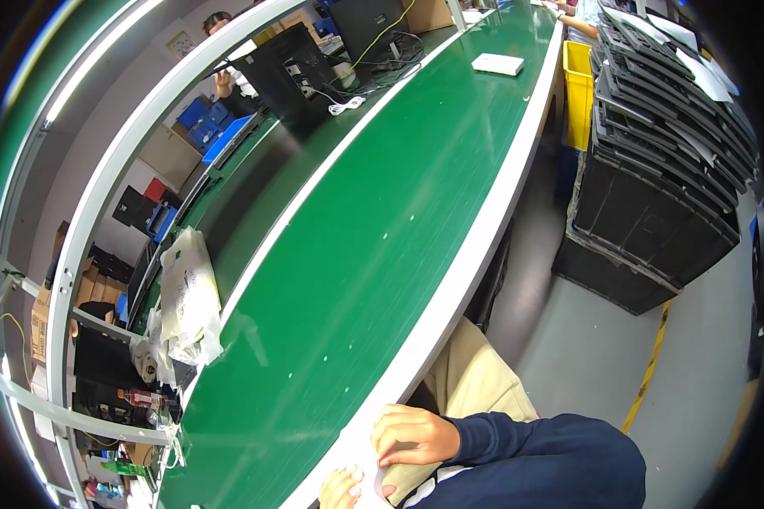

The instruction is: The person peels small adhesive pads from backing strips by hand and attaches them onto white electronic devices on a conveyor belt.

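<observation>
At the table's near edge, low in the picture, my right hand [416, 435] has its fingers curled and closed. My left hand [341, 489] is just left of it, partly cut off by the lower border, with bent fingers against a pale, whitish thing [371, 490]. That pale thing sits between the two hands; its kind cannot be made out. A dark blue sleeve covers my right arm. Far along the green worktop [361, 254] lies a flat white box-like device [497, 64], well beyond both hands.
Black crates [645, 220] with a tall stack of black trays [662, 110] stand at the right, beside a yellow bin [577, 93]. A plastic-wrapped package [188, 293] lies along the left side. Monitors [284, 76], cables and another person [221, 81] are beyond the white frame [102, 187].
</observation>
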`<action>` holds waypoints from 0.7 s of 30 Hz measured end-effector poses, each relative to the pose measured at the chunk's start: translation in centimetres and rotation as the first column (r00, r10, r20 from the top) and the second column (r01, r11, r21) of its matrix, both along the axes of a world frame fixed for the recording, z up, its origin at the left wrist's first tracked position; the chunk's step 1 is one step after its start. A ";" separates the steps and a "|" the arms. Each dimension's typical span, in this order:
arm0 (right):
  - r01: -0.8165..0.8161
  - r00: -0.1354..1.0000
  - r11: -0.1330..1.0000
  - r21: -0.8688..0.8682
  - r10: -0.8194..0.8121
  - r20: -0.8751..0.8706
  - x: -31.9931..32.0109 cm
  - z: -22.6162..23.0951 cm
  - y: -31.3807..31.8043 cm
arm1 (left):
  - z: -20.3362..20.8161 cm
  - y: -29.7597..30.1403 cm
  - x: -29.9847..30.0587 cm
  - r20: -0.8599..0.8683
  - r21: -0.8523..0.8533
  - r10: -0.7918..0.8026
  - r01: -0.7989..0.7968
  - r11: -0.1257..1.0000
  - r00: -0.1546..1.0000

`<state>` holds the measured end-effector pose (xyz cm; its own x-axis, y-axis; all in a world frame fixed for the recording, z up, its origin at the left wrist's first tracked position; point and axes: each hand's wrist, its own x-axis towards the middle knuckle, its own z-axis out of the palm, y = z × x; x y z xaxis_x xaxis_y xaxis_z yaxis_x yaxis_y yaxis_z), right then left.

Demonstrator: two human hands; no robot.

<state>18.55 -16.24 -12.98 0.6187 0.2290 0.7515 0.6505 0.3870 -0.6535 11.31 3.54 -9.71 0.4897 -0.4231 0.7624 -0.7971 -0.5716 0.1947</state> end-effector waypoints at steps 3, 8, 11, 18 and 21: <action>0.031 0.999 1.000 0.000 -0.031 0.024 0.0 0.3 -0.1 | -0.1 -0.4 0.0 0.017 -0.020 0.009 -0.009 1.000 1.000; 0.033 0.999 0.999 -0.014 -0.033 -0.013 -0.2 0.7 0.0 | -0.2 -0.6 0.0 0.030 -0.071 0.065 -0.062 0.996 0.997; 0.070 0.997 0.997 0.008 -0.070 0.025 -0.3 1.0 0.2 | -0.3 -0.1 -0.2 0.013 -0.065 0.058 -0.057 0.996 0.998; 0.104 0.977 0.992 0.074 -0.116 0.181 0.1 0.3 0.0 | -0.2 -0.8 -0.3 0.017 -0.069 0.066 -0.065 0.996 0.998; 0.124 0.973 0.990 0.062 -0.134 0.187 0.0 0.3 0.0 | 0.3 -0.5 -0.3 0.007 -0.038 0.060 -0.060 0.998 0.998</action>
